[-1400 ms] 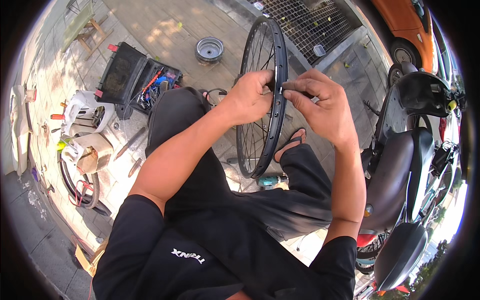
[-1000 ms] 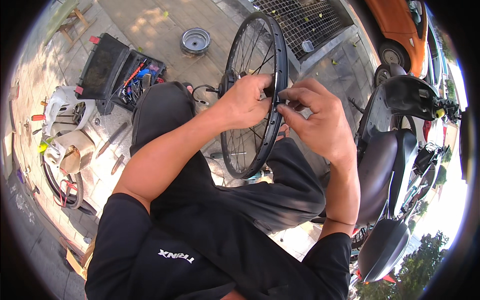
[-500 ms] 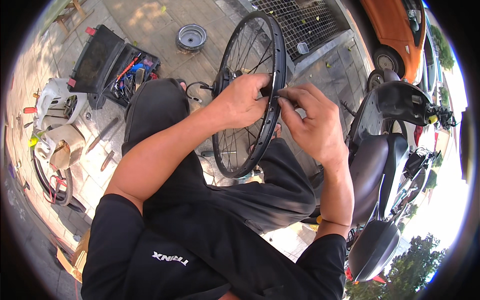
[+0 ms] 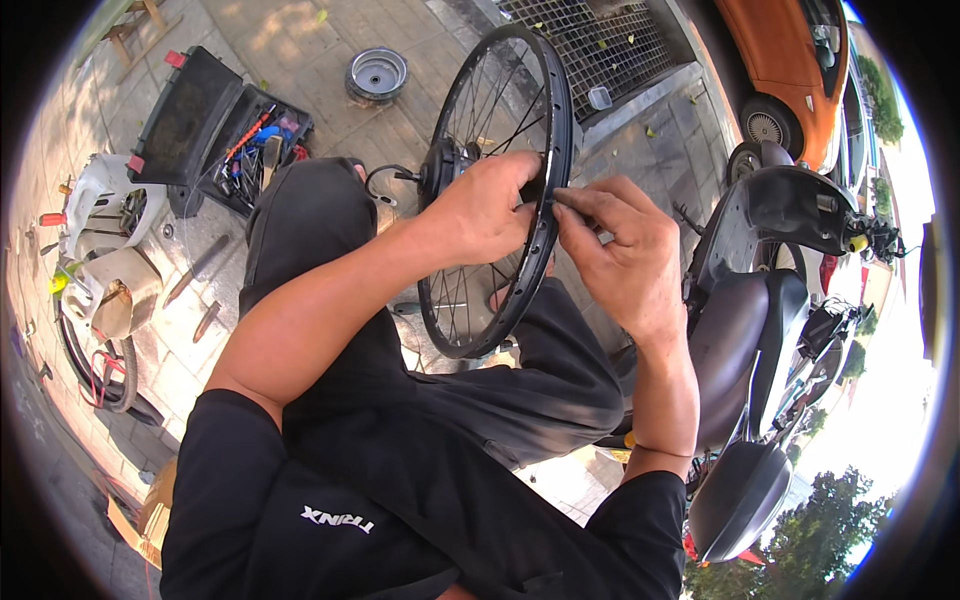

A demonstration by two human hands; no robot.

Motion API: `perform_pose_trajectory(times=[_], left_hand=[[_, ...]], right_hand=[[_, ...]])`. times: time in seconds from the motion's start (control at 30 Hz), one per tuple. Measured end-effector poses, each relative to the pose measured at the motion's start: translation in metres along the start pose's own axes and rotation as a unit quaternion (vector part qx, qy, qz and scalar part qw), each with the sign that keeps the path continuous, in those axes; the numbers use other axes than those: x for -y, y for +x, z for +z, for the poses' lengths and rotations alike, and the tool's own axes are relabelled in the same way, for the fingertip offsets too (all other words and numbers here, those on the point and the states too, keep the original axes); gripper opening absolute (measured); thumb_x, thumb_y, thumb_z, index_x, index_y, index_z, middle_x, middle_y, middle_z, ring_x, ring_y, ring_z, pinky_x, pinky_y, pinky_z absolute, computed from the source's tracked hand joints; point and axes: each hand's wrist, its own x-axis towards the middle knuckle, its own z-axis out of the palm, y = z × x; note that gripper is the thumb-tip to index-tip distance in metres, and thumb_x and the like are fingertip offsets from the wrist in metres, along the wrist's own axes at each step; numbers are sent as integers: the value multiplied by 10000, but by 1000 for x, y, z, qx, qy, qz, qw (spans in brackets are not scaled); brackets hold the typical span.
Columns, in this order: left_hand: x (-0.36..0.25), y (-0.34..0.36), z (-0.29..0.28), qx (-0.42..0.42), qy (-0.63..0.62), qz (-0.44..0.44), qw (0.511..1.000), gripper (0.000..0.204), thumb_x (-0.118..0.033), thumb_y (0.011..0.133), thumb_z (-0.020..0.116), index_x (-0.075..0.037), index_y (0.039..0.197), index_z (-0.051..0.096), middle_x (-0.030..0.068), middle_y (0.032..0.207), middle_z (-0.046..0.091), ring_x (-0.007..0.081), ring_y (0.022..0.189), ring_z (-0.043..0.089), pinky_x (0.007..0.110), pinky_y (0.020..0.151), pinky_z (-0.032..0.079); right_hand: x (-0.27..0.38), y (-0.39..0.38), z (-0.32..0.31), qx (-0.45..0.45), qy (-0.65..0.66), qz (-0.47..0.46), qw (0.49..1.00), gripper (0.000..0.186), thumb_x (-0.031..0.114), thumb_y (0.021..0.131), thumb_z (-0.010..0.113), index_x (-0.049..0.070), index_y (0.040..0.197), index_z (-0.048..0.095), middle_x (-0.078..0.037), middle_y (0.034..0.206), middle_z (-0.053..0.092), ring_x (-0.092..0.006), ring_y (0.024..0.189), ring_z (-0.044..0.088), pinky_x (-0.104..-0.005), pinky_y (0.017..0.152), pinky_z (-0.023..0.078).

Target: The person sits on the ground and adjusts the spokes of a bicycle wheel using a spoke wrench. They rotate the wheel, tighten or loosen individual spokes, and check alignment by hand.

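- We see the paved ground (image 4: 330, 40), pale square slabs, with free room near its upper left edge.
- Our spoked wheel (image 4: 500, 190) stands upright between the knees, its black rim thin and smooth.
- Our left hand (image 4: 485, 205) grips the rim's right side.
- Our right hand (image 4: 620, 255), fingers pinched narrow, touches the rim just beside it.
- An open black toolbox (image 4: 215, 130) lies well apart, left.

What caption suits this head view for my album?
Both hands, left hand and right hand, grip a black spoked wheel rim beside a parked scooter.
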Motion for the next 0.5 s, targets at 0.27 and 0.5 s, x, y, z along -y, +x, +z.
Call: perform_pose_trajectory(times=[0.27,0.5], left_hand=[[22,3,6,-22,31,50,998,188,18,850,664,34,1036,655,220,949,694,360,895,712,423,782,545],[21,2,3,-24,31,74,997,217,46,814,634,33,1031,649,242,955,679,416,930,695,444,801,534]], right_hand=[[12,0,7,-7,-10,45,999,172,11,893,766,-23,1061,784,-116,948,728,-179,782,724,-281,690,562],[20,0,13,-25,-4,47,999,163,1,891,764,-27,1051,779,-115,943,732,-180,754,720,-281,689,564]])
